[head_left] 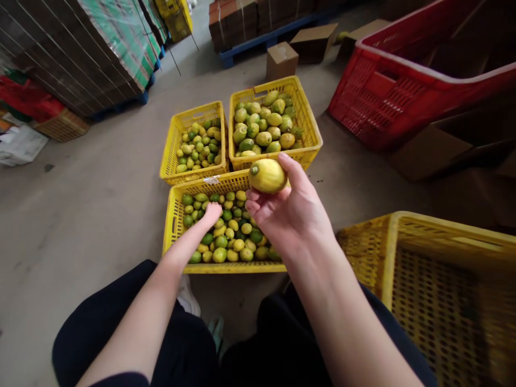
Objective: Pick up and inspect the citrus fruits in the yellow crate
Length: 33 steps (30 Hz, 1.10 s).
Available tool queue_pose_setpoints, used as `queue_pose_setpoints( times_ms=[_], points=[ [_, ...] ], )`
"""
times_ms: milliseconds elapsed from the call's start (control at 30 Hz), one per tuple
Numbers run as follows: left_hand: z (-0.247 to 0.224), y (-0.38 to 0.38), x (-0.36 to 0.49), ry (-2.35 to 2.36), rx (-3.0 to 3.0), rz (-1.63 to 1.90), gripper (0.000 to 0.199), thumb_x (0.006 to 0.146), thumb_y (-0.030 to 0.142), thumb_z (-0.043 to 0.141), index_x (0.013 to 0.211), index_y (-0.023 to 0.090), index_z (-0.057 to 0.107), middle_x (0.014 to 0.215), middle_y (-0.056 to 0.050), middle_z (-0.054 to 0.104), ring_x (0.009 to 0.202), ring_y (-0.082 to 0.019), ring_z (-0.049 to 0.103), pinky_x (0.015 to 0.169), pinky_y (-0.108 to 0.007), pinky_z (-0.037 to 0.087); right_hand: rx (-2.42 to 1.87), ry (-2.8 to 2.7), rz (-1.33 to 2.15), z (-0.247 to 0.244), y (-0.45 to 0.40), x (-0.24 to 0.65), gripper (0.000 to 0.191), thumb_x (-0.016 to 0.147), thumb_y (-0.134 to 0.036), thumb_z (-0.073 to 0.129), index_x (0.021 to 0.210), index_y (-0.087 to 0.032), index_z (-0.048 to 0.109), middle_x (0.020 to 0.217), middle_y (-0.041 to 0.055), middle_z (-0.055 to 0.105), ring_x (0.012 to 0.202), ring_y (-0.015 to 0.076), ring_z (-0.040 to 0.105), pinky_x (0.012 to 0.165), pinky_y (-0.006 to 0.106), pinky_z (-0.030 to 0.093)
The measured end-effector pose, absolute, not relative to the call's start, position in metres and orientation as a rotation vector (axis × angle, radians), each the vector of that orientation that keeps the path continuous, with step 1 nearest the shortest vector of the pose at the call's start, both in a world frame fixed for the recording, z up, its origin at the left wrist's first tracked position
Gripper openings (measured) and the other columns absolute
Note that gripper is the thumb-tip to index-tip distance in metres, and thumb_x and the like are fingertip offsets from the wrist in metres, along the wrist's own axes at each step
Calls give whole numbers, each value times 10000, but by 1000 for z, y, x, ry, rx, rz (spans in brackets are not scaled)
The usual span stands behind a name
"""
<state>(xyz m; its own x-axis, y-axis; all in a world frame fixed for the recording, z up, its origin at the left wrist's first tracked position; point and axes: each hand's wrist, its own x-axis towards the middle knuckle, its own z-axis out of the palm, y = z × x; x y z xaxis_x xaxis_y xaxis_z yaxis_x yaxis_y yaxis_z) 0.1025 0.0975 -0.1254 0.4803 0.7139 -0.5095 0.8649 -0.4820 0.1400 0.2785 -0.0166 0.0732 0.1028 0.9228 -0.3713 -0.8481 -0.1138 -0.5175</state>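
Note:
My right hand (288, 207) holds up a yellow lemon (267, 176) with a greenish tip, gripped between thumb and fingers above the near crate. My left hand (213, 212) reaches down into the near yellow crate (223, 268), fingers curled among the fruit; whatever they hold is hidden. Green and yellow lemons (220, 255) cover that crate's bottom in a mixed layer. Behind it stand two more yellow crates: the back left crate (168, 156) has smaller lemons, and the back right crate (315, 137) has larger ones.
At my right is a yellow crate (397, 258), with a large red crate (373, 88) beyond it. Cardboard boxes (282, 62) lie near a blue pallet (266, 40). Wrapped stacks (116, 37) stand back left. My knees (133, 301) flank the near crate.

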Motion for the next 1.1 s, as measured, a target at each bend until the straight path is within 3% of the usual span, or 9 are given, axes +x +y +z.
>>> queue_pose_setpoints(
  times_ms=[67, 200, 433, 500, 600, 667, 800, 1100],
  points=[
    [-122, 89, 84, 1398, 2324, -507, 361, 797, 289, 561, 1038, 21, 581, 1124, -236, 560, 1087, -327, 497, 902, -429, 375, -748, -165, 1496, 72, -17, 279, 373, 682, -529, 633, 884, -221, 580, 653, -16, 567, 549, 122, 525, 458, 254, 415],
    [-100, 67, 39, 1445, 2166, -373, 484, 667, 447, 672, 1024, 124, 618, 1063, -111, 640, 987, -261, 572, 853, -329, 427, -739, -225, 1472, 68, -14, 279, 374, 681, -525, 642, 902, -227, 594, 651, -12, 561, 569, 128, 534, 481, 262, 440],
    [-17, 29, -6, 1166, 1282, 569, 691, 531, 540, 743, 1069, 144, 568, 1074, -116, 637, 1001, -258, 583, 888, -391, 434, -750, -377, 1505, 71, -11, 259, 297, 643, -451, 719, 822, -233, 626, 717, 8, 639, 649, 157, 592, 551, 289, 507],
    [4, 21, -4, 1030, 1090, 784, 720, 535, 627, 695, 1062, 154, 565, 1084, -112, 628, 1020, -255, 575, 891, -397, 440, -757, -407, 1561, 73, -13, 250, 255, 639, -399, 733, 804, -229, 641, 748, 15, 665, 660, 158, 605, 582, 291, 525],
    [23, 11, 6, 898, 866, 991, 676, 663, 715, 513, 1095, 197, 548, 1078, -72, 619, 1002, -202, 579, 882, -362, 462, -786, -444, 1625, 72, -18, 237, 211, 609, -301, 762, 775, -220, 661, 794, 9, 683, 680, 147, 625, 672, 292, 544],
    [28, 7, 13, 851, 746, 1051, 631, 731, 701, 439, 1101, 202, 545, 1031, -63, 627, 957, -178, 592, 863, -343, 482, -793, -473, 1641, 70, -23, 229, 217, 569, -244, 785, 748, -213, 666, 808, 3, 685, 713, 153, 637, 744, 311, 543],
    [31, 3, 19, 862, 634, 1068, 467, 772, 565, 530, 1034, 180, 568, 987, -66, 637, 919, -170, 604, 819, -316, 511, -827, -603, 1627, 62, -32, 215, 267, 539, -233, 804, 775, -188, 688, 853, 18, 686, 793, 185, 645, 841, 351, 519],
    [44, 8, 10, 870, 971, 1230, 475, 633, 348, 744, 1055, 182, 603, 1098, -67, 620, 996, -226, 586, 819, -323, 497, -1144, -1029, 1209, 49, -29, 206, 467, 541, -331, 798, 966, -194, 660, 965, 44, 686, 891, 235, 627, 812, 369, 504]
  ],
)
